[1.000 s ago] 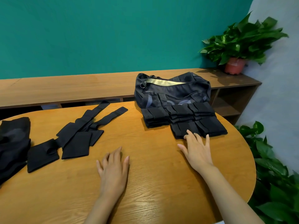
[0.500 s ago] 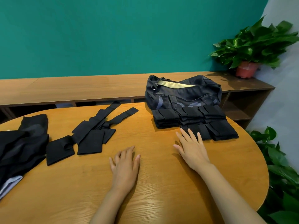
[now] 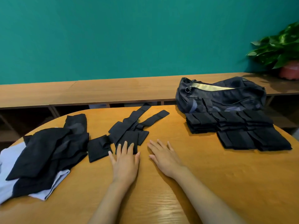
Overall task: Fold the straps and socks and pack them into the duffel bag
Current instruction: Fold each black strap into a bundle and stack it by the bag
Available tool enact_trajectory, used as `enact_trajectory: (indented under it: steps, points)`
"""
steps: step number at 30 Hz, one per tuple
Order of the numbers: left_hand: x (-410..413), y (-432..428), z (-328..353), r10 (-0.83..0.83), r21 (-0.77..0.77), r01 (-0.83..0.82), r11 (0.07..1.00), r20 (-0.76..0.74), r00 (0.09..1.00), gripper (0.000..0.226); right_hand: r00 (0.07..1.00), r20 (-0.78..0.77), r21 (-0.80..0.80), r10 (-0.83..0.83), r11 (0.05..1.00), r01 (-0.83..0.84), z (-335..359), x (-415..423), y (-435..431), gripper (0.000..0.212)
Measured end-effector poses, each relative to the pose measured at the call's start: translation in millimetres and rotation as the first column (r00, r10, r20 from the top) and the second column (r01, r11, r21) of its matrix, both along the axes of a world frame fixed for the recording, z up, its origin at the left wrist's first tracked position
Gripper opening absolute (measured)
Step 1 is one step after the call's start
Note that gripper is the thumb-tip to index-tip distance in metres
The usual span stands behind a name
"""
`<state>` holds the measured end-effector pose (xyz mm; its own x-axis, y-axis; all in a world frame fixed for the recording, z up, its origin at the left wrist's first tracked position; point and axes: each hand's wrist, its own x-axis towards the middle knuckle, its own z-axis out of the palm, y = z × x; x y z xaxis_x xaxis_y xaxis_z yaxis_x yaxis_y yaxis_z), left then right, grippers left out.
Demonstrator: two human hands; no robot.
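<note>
Nearest to the camera, two bare forearms reach over the wooden table [image 3: 210,183]. The left hand [image 3: 125,160] lies flat with its palm down. Its grip is released and the fingers are straight, and three fingertips rest on the near edge of the black straps [image 3: 129,133]. The right hand [image 3: 163,156] is also flat on the wood with its fingers spread. It grasps nothing and lies just beside the straps on their right side, though I cannot tell if it touches them. The straps are not folded: some wide flat pieces lie near the hands, and two long narrow ends run away toward the far edge of the table. To the left of them, near the table's left edge, is a loose pile of socks [image 3: 48,151], dark with some pale parts. On the right side of the table, well apart from the hands, lies a folded stack [image 3: 234,130] of black pieces in neat rows. Just behind it, and touching it, the dark duffel bag [image 3: 221,96] lies on its side at the far right of the table, and a pale yellow lining shows in its opening on top. Behind the table a low wooden shelf [image 3: 97,91] runs along the green wall [image 3: 129,38], and a potted plant [image 3: 281,50] stands on its right end.
</note>
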<state>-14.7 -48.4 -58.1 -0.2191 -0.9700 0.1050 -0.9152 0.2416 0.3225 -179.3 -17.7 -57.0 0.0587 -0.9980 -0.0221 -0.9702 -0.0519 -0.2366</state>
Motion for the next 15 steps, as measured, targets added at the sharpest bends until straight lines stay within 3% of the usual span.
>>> enact_trajectory:
  steps: [9, 15]
  points:
    - [19.7, -13.5, -30.2, -0.016, -0.274, 0.028, 0.961, 0.045, 0.999, 0.027, 1.0, 0.0, 0.005, -0.008, 1.0, 0.008, -11.3, 5.3, -18.0, 0.055]
    - [17.6, -13.1, -33.3, 0.003, -0.362, 0.008, 0.932, 0.029, 1.0, 0.025, 0.999, -0.039, 0.005, -0.037, 0.999, 0.037, -5.2, -16.3, 0.5, 0.054]
